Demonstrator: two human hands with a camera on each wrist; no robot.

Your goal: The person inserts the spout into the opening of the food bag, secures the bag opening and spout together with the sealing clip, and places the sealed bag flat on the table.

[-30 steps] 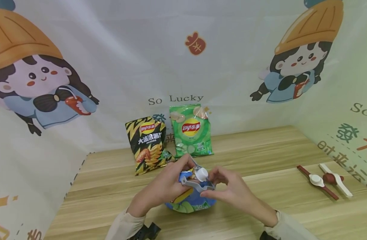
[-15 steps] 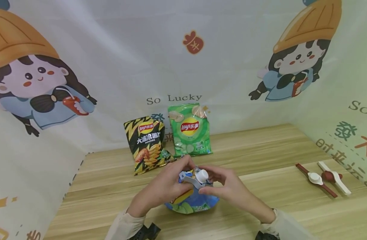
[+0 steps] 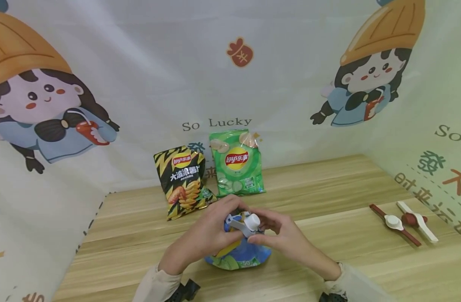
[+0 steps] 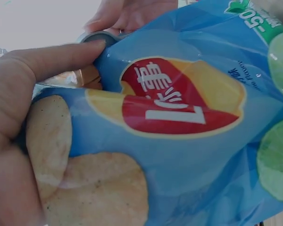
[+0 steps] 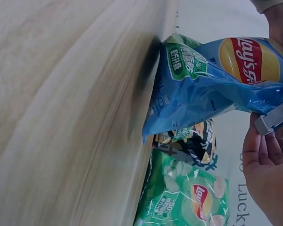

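Note:
Over the middle of the table, a blue Lay's chip bag is held upright with its top gathered. My left hand grips the bag's upper part, thumb in front; in the left wrist view the thumb presses near the top edge. At the bag's mouth is a grey bag clip with a white round cap. My right hand pinches the clip's right end between thumb and fingers. In the right wrist view the grey clip arm lies across the bag's top. Whether it is latched is hidden.
Behind the hands, a black-and-yellow chip bag and a green chip bag lean against the printed backdrop. To the right on the wooden table lie a red clip with a white cap and a white clip with a red cap.
The fingers of my right hand have come closer around the clip. The clip's grey arm has swung in toward the white cap and the bag top. My left hand keeps its grip.

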